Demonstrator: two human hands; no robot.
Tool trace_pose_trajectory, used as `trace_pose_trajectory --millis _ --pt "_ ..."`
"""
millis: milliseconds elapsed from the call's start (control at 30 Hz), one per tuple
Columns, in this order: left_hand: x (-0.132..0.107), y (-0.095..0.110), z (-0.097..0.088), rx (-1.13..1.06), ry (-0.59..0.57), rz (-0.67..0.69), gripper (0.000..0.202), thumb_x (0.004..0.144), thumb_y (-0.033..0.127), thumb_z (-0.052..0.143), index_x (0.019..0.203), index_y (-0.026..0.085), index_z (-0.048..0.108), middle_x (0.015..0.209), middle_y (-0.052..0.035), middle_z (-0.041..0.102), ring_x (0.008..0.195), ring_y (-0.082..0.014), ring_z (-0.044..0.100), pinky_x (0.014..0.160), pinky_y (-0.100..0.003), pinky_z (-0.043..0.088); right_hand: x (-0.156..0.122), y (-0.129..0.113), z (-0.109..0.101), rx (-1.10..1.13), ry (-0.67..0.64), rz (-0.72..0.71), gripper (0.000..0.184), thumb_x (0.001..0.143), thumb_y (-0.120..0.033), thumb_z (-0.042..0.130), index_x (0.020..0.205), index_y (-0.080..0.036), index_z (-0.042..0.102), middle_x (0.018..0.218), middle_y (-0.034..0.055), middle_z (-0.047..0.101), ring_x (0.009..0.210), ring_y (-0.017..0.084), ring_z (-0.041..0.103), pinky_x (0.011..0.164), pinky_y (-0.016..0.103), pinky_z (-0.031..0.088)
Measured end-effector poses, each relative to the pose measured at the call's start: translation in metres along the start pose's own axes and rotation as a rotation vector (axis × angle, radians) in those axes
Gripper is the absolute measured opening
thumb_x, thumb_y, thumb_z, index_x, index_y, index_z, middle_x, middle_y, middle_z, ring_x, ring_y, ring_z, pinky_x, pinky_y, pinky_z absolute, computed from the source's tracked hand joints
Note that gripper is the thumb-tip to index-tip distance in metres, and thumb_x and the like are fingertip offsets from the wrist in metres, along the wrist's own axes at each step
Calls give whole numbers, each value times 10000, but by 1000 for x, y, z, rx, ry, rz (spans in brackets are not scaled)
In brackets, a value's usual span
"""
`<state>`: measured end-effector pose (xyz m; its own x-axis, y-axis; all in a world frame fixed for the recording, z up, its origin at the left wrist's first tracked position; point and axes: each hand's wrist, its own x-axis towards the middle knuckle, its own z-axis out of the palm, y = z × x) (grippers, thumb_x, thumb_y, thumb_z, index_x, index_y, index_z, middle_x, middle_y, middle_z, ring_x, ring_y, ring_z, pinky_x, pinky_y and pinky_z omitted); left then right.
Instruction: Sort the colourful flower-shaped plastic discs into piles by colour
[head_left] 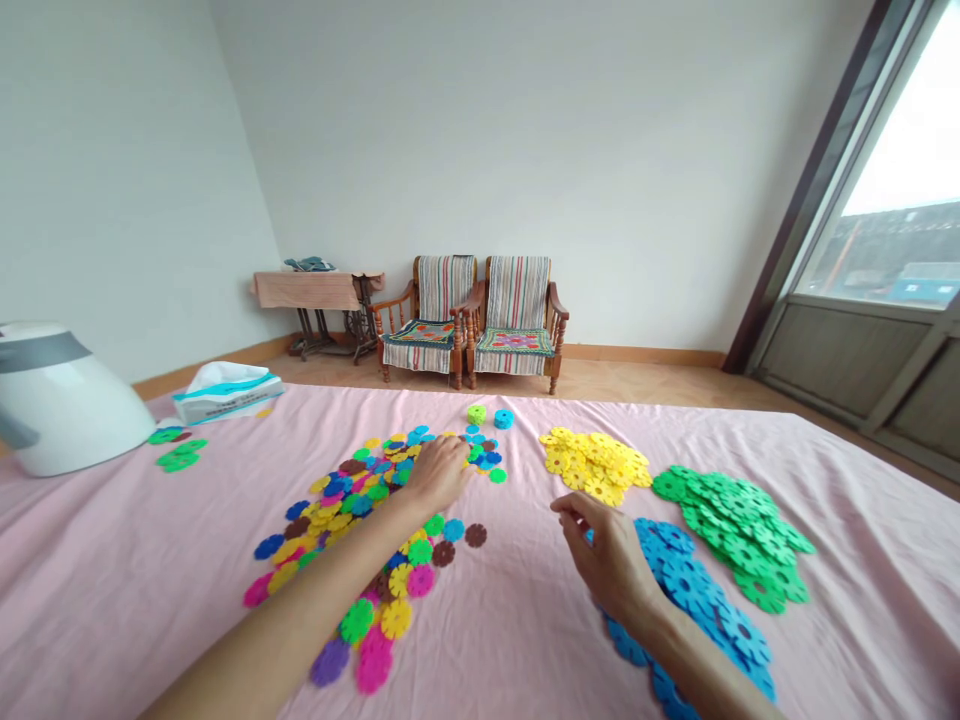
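Observation:
My left hand (441,472) reaches over the far right part of a mixed-colour pile of plastic snowflake discs (330,515). Its fingers are curled downward, and their tips are hidden behind the hand. My right hand (604,555) hovers at the near left of a heap of blue snowflake discs (705,605), with thumb and fingers pressed together; anything pinched there is too small or hidden to see. Beyond it lies a heap of yellow discs (596,463), and to its right a heap of green discs (739,530). Two small stacks, one lime green (476,413) and one blue (503,419), stand past my left hand.
A pink cloth (480,630) with wrinkles covers the table. On the left stand a white kettle (75,405) and a tissue pack (225,393), with a few green discs (181,456) beside them. Two wooden armchairs (517,300) and a cloth-covered sewing table (311,290) are against the wall.

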<state>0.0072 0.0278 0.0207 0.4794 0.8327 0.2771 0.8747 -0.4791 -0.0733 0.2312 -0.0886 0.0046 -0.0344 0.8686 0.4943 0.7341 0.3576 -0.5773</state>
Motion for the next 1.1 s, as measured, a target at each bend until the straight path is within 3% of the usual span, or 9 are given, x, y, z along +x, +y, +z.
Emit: trace_pose_trajectory --millis 100,267,367,467,667,867,1100 --pt "27 23 15 -44 4 6 347 797 471 516 960 173 589 1000 -109 588 1004 -279 499 878 -399 372 0 -1 -2 2 -4 -2 240 802 -150 386 854 -190 618 748 23 642 645 140 582 592 238 427" --pt "60 39 31 -63 -13 -78 491 780 576 462 1034 168 559 1145 -141 527 1102 -333 440 894 -476 350 1 1 -2 -11 16 -25 224 811 -147 384 846 -191 601 762 33 635 705 154 600 614 237 431" --pt "67 35 32 -77 -73 -87 436 804 539 435 1032 190 562 1141 -118 542 1093 -313 460 875 -453 375 1 3 -1 -18 15 -31 226 817 -139 380 845 -191 598 764 33 631 711 154 598 624 239 433" --pt "62 28 29 -70 -93 -80 315 833 406 433 1055 219 555 1146 -88 552 1061 -273 494 853 -408 399 1 5 1 -16 8 -26 220 817 -134 384 846 -190 595 769 32 629 713 153 594 628 240 434" --pt "48 9 16 7 -140 -200 244 759 151 453 942 138 614 1004 -162 604 988 -315 544 815 -453 410 0 6 4 -15 -5 -16 219 816 -129 391 853 -190 599 792 35 632 742 159 593 639 238 432" --pt "64 -2 15 -22 -124 -142 319 805 131 391 1050 194 586 1150 -89 582 1084 -237 511 880 -359 406 0 3 4 -8 -23 -10 225 817 -122 389 857 -192 599 775 29 626 714 153 588 626 233 425" --pt "62 -6 21 -19 -176 -133 251 824 197 411 896 164 649 987 -113 655 969 -241 588 830 -341 433 2 1 -2 -17 -8 -4 217 829 -127 389 858 -186 596 801 35 626 749 158 581 645 240 416"
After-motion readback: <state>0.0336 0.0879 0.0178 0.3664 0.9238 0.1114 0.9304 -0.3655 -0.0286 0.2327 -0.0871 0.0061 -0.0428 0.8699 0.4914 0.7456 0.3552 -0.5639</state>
